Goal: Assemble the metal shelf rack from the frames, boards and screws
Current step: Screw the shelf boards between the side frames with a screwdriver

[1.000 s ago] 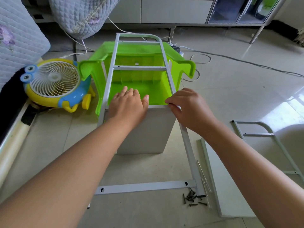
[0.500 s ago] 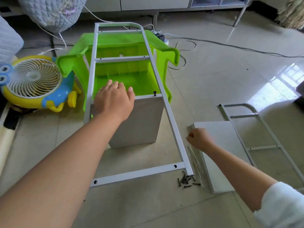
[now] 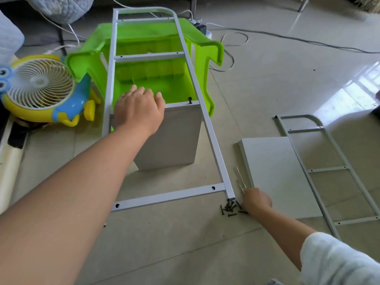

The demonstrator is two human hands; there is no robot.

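A grey metal ladder frame lies tilted, its far end propped on a green plastic stool. Under its middle crossbar a grey board stands upright, and a black screw sticks up at the board's top right corner. My left hand rests on the board's top edge, fingers draped over it. My right hand is down on the floor at a pile of black screws, its fingers hidden. A second board lies flat to the right, with a second frame partly on it.
A yellow and blue toy-shaped fan stands left of the stool. Thin metal rods lie beside the flat board. Cables and a power strip run across the tiled floor behind the stool.
My right hand left the board's top right corner, where a screw now stands, and came down past the flat board to the screw pile. My left hand stayed on the board.
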